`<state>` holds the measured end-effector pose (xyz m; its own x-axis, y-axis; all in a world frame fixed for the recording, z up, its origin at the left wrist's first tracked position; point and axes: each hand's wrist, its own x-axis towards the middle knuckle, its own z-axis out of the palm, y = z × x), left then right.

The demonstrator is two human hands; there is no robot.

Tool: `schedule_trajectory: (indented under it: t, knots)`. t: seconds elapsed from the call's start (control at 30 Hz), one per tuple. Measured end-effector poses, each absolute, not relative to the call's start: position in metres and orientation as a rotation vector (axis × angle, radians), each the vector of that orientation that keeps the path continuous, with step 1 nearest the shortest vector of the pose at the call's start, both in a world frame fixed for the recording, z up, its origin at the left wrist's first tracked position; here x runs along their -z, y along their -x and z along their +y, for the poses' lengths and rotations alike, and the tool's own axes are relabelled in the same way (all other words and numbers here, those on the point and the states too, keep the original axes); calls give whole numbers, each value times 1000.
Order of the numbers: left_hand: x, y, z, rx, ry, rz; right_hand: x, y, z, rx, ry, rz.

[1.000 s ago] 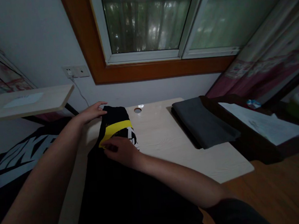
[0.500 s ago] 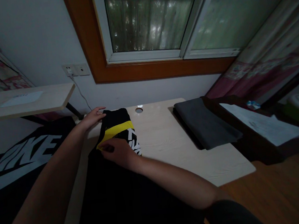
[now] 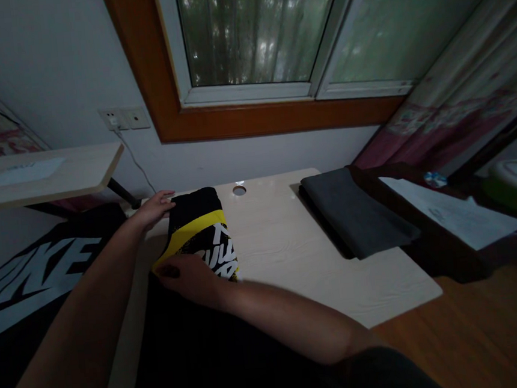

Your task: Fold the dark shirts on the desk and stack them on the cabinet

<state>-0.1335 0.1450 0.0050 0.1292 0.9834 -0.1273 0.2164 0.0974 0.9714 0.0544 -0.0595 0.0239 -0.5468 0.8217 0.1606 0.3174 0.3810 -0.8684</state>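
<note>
A black garment with a yellow stripe and white lettering lies in a narrow folded strip on the pale desk; its exact kind is hard to tell in the dim light. At the far end, my left hand rests with stretched fingers against the garment's left edge. Nearer to me, my right hand pinches the left end of the yellow stripe between thumb and fingers. Dark cloth spreads below my right hand, and where it ends merges with shadow.
Another black garment with large white letters lies at the left, beneath a raised shelf. A folded dark grey cloth sits on the desk's right side, near a white sheet. A cable runs down from the wall socket.
My right hand has drawn the pinched edge left and toward me, and more of the white lettering shows. My left hand stays at the far end; the view has shifted slightly.
</note>
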Motion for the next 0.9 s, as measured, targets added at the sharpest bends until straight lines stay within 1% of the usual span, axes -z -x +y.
schedule_trajectory:
  t: [0.27,0.47,0.6,0.73,0.9]
  knots:
    - [3,132,146,-970,-1472,1378,-10,-59,-60,-1041,818,-2316]
    - [5,130,139,-1010,-1744,1532,-13,-75,-54,-1047,725,-2340]
    - [5,132,127,-1039,-1838,1643,-12,-101,-37,-873,760,-2273]
    - [-1,132,96,-860,-1882,1772,-7,-137,-23,-582,796,-2351]
    - [-16,134,36,-525,-1873,1750,-7,-174,-27,-374,920,-2525]
